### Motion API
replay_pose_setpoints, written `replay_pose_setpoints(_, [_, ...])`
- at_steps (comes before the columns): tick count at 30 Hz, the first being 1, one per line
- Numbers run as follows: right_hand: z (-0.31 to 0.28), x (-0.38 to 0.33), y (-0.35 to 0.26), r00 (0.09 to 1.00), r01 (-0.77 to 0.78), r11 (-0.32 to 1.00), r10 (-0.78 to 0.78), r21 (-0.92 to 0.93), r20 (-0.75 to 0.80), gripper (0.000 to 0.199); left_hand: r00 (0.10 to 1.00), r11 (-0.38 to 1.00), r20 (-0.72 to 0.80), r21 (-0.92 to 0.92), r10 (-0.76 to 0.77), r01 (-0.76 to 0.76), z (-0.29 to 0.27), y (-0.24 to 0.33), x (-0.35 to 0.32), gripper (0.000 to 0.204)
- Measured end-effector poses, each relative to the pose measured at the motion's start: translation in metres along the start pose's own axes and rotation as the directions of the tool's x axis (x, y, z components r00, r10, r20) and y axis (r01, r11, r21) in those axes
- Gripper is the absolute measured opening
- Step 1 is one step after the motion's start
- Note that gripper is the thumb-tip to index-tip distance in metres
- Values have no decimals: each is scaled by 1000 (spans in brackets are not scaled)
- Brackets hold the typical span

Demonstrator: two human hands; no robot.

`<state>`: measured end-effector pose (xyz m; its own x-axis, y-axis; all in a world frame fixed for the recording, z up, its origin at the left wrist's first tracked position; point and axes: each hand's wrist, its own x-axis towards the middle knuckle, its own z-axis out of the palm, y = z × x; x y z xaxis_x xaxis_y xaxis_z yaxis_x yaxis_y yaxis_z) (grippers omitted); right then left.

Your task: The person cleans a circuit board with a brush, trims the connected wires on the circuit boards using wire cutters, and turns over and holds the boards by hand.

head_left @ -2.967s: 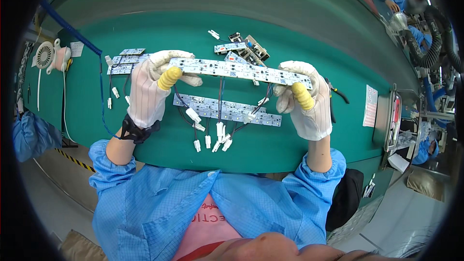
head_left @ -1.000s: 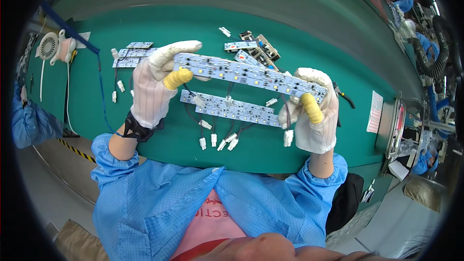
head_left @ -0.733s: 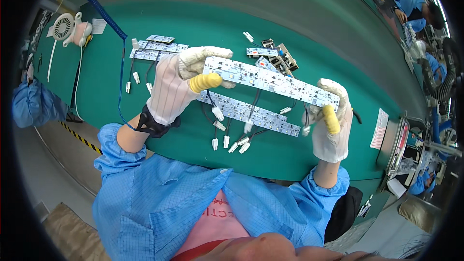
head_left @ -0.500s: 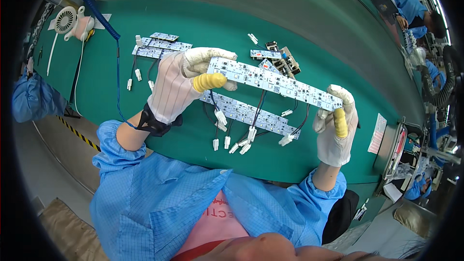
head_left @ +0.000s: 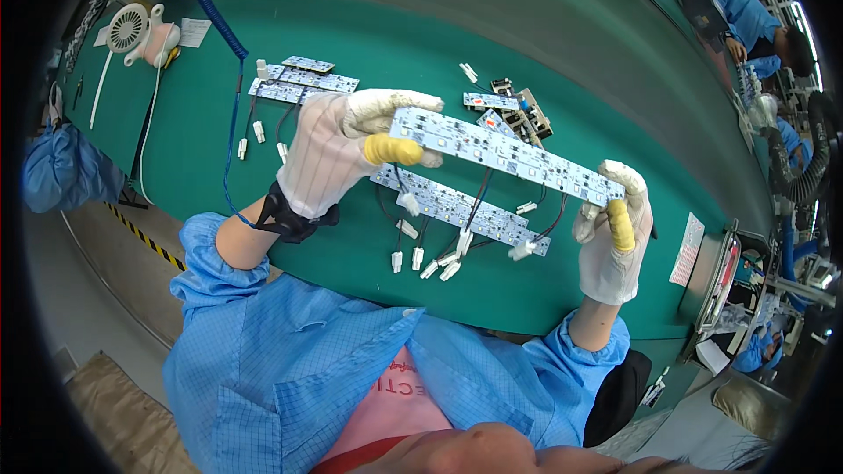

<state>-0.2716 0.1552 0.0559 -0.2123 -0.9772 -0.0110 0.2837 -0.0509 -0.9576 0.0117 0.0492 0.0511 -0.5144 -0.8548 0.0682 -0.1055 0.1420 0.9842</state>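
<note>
Between my two gloved hands a long white circuit board (head_left: 505,154) is held up, tilted down to the right. My left hand (head_left: 338,145) pinches its left end, thumb in a yellow finger cot; a black strap with a blue coiled cord circles that wrist. The right end is gripped by my right hand (head_left: 615,228), whose thumb also wears a yellow cot. Dark wires with white connectors hang below the board. Under it on the table lie similar circuit boards (head_left: 439,200), partly hidden, with several white connectors (head_left: 450,265) in front of them.
A stack of white boards (head_left: 303,79) lies at the back left, and small boards with brown components (head_left: 527,114) at the back right. A small fan (head_left: 132,31) stands on the green table (head_left: 211,149). A printed sheet (head_left: 688,248) and metal tray (head_left: 713,276) are at right. Other people sit nearby.
The held circuit board tilts slightly differently, and its left end has shifted a little right with my left hand. The whole view has moved slightly. Both hands keep their hold.
</note>
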Motion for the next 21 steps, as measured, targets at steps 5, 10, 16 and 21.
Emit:
replay_pose_setpoints(5, [-3,-2,1,996,76,995,-78,-62,-42,34,991,990,-15,-57,131,-132,6,-6,0,54])
replay_pose_setpoints(10, [-5,-1,-2,1000,11,1000,-11,-5,-14,34,995,996,32,-6,90,-90,0,-5,-3,53])
replay_pose_setpoints(16, [-3,-1,-2,999,35,999,-36,-12,-20,35,997,999,56,-9,44,-44,-2,-4,0,53])
replay_pose_setpoints(21, [-3,-2,-2,998,60,998,-61,-30,-34,36,996,996,22,-7,90,-90,1,-5,0,53])
